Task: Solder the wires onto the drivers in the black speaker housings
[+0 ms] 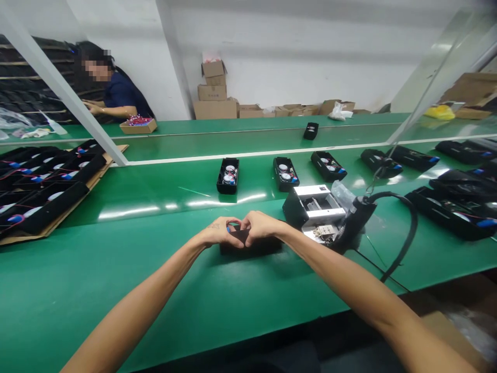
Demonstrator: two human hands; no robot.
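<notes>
Both my hands rest together on a black plastic case (252, 247) lying on the green bench in front of me. My left hand (219, 231) has its fingers curled and pinched over the case's top, near a small blue part. My right hand (261, 226) is curled the same way, its fingertips touching those of the left. What the fingers pinch is too small to make out.
A black and silver fixture (314, 206) and a black corded tool (355, 217) stand right of my hands. Open black cases (228, 175) lie along the green belt (163, 189). Trays of black cases (42, 181) sit left. A person works at back left.
</notes>
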